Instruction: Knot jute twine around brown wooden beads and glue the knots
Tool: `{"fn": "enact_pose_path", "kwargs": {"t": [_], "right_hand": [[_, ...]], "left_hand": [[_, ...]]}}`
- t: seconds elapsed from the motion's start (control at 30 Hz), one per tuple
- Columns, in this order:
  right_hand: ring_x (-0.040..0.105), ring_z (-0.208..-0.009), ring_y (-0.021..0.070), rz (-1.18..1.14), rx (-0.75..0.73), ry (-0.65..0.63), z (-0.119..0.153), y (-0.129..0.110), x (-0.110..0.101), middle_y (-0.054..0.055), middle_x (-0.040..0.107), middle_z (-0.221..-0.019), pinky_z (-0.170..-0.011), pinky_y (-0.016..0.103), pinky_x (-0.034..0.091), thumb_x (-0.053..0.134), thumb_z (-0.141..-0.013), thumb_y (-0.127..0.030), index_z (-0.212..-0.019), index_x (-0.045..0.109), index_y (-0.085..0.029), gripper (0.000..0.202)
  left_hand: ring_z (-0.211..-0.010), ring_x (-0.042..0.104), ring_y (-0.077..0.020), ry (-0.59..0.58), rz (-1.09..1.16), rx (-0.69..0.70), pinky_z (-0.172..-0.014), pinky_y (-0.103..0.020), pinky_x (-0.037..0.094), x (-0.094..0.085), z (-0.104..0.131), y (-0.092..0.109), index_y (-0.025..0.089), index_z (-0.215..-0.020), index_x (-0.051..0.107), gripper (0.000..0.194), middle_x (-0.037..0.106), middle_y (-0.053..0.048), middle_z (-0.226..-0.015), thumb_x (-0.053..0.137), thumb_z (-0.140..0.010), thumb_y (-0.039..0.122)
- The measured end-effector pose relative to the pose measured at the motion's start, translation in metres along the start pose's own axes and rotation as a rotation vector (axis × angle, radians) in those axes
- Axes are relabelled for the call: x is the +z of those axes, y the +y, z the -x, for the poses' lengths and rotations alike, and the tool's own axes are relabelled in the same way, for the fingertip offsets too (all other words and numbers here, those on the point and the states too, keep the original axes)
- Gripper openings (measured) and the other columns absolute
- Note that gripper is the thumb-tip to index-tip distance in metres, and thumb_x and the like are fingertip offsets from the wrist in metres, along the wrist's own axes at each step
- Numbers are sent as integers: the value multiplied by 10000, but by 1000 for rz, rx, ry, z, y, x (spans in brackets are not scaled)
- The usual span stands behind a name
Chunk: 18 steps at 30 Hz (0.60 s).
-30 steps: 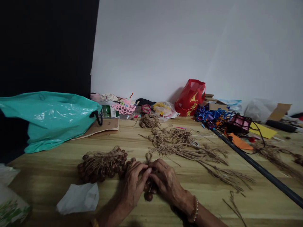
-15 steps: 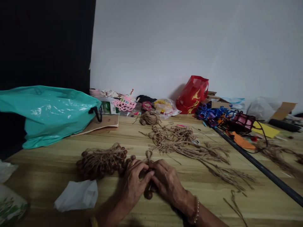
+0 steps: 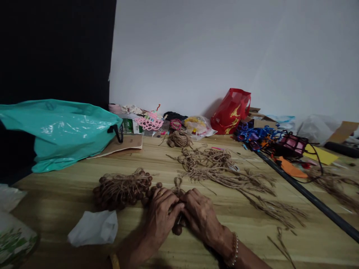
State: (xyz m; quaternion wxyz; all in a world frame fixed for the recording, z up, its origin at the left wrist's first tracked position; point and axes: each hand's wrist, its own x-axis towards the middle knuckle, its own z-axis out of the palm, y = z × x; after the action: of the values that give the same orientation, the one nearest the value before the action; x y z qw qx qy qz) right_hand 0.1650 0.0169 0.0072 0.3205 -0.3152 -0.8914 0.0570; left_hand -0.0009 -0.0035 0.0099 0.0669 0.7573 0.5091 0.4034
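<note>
Brown twine piece (image 3: 177, 182), between the left hand (image 3: 163, 210) and the right hand (image 3: 201, 211), neither clearly nearer; its long axis appears to run straight away from the wearer, loop beyond the fingertips, round beads (image 3: 177, 229) on the near side; both hands are nearly closed, thumbs and fingers pinching its middle, the exact hold hidden; a beaded bundle (image 3: 123, 189) lies left of the left hand, loose strands (image 3: 221, 173) beyond the right, all on one wooden surface (image 3: 235, 224).
</note>
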Motion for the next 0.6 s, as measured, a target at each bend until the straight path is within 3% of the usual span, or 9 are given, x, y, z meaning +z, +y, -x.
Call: {"fn": "enact_pose_path", "kwargs": {"t": [0.17, 0.47, 0.6], "right_hand": [[505, -775, 221, -22, 6, -3, 1, -1, 0, 72, 588, -837, -672, 338, 425, 401, -972, -202, -937, 519, -194, 123], [542, -854, 233, -88, 45, 43, -2, -3, -3, 86, 594, -924, -736, 345, 467, 447, -953, -198, -1067, 535, -196, 144], [540, -846, 226, -86, 43, 48, -3, -5, -4, 86, 584, -919, -755, 345, 470, 421, -957, -173, -1067, 537, -192, 161]], "left_hand": [[-748, 569, -212, 6, 14, 10, -807, -395, 419, 0, 0, -1, 206, -659, 567, 189, 631, -11, -705, 608, -844, 205], [-802, 590, -226, 50, 32, -2, -829, -412, 423, 0, 1, -1, 202, -805, 619, 58, 678, -36, -793, 595, -855, 220], [-837, 596, -224, -5, 71, 8, -852, -424, 420, -5, -1, 2, 203, -857, 650, 207, 700, -56, -851, 460, -933, 232]]}}
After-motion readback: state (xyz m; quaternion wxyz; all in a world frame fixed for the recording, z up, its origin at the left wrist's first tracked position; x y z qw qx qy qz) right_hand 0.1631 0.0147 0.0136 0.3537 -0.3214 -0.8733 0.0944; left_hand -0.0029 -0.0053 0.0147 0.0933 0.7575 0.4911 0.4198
